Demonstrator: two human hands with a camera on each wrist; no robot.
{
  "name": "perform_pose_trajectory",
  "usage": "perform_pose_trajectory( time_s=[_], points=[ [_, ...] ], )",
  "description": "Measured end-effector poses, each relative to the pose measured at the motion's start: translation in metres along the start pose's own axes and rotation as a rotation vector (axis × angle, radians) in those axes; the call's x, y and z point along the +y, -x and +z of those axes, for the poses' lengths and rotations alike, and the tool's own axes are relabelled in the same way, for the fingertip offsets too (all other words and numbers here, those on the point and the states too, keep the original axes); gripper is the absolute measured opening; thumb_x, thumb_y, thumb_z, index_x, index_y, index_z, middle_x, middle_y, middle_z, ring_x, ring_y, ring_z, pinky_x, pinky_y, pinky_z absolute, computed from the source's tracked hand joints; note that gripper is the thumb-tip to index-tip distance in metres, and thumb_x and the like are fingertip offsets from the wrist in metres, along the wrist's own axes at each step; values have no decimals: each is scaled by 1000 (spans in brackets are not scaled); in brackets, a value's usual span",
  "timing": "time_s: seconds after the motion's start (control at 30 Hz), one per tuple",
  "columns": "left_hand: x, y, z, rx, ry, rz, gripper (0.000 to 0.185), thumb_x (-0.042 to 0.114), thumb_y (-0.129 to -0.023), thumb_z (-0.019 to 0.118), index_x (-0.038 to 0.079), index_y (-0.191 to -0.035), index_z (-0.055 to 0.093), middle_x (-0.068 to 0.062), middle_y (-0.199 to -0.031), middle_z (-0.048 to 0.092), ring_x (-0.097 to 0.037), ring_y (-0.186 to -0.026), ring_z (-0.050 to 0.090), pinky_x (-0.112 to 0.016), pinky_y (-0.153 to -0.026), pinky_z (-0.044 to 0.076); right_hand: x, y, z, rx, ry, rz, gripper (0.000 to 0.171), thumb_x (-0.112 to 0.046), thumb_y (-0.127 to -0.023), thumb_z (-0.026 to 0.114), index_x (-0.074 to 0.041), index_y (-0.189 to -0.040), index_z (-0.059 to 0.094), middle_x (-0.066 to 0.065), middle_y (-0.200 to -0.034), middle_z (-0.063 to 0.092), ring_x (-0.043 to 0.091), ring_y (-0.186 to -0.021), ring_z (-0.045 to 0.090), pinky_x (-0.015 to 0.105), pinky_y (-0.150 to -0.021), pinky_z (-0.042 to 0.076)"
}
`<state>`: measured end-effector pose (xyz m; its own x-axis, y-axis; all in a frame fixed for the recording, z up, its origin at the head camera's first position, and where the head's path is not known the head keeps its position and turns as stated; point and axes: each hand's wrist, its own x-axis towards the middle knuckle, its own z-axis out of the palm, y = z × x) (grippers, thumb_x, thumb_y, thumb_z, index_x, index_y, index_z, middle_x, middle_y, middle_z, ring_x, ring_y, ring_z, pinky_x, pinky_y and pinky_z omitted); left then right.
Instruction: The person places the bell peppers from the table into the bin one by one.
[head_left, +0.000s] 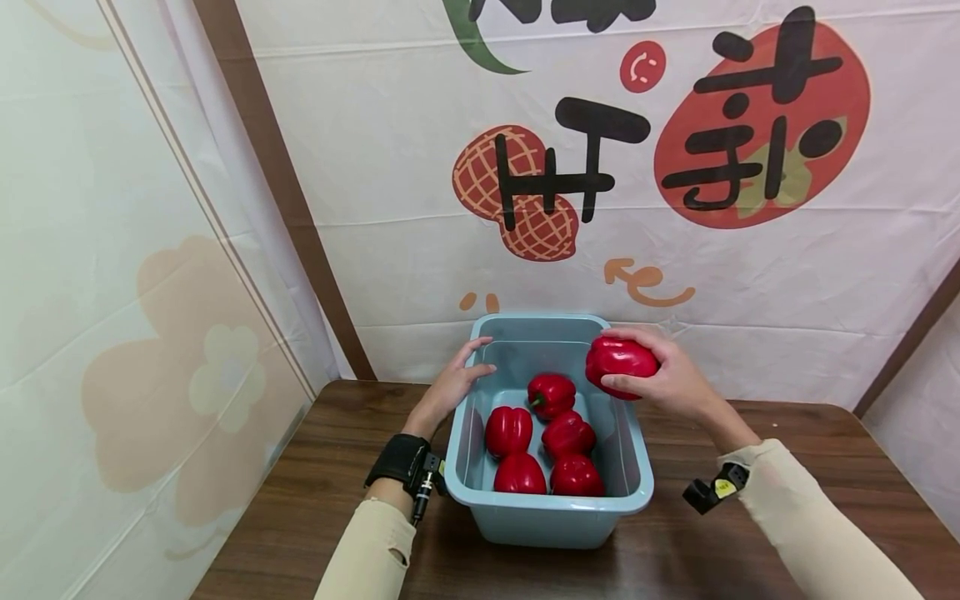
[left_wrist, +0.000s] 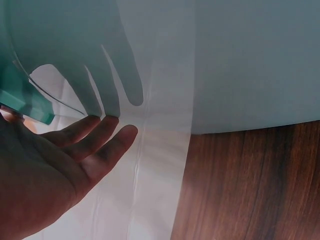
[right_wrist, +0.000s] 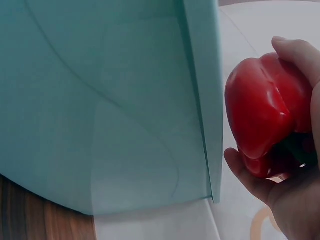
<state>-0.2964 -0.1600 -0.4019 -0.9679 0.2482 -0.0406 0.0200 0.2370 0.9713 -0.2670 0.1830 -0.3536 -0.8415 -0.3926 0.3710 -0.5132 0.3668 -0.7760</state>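
1. Table (head_left: 300, 500): dark wood, nearest me.
2. Bin (head_left: 555, 504): pale blue plastic, on table, against backdrop. Holds 5 red peppers (head_left: 508, 431).
3. Left hand (head_left: 453, 379): fingers straight, resting on bin's left rim, holding nothing; I read it as steadying.
4. Right hand (head_left: 675, 375): fingers curled round 6th pepper (head_left: 619, 360), at bin's far right rim, above interior.
5. Backdrop (head_left: 420, 167): printed cloth, farthest.

My judgement: pepper transfer at rim. Next move needs clearing the rim without bumping it.
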Motion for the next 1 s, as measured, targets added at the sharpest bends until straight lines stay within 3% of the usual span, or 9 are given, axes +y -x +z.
perform_pose_trajectory(
  time_s=[0.27, 1.0],
  points=[
    [0, 0, 1, 15, 8, -11, 55, 30, -99, 51, 29, -152, 35, -14, -159, 25, -47, -128, 45, -59, -98, 46, -4, -2, 6, -38, -24, -14, 70, -19, -77, 83, -21, -140, 53, 9, -137, 52, 34, -121, 48, 35, -77, 57],
    [-2, 0, 1, 8, 22, -1, 54, 29, -99, 50, 29, -151, 35, -14, -158, 26, -49, -130, 43, -64, -99, 42, -12, -6, 17, -110, -54, -9, 72, -23, -75, 85, -25, -139, 53, 7, -135, 53, 35, -121, 50, 36, -77, 58]
  ],
)
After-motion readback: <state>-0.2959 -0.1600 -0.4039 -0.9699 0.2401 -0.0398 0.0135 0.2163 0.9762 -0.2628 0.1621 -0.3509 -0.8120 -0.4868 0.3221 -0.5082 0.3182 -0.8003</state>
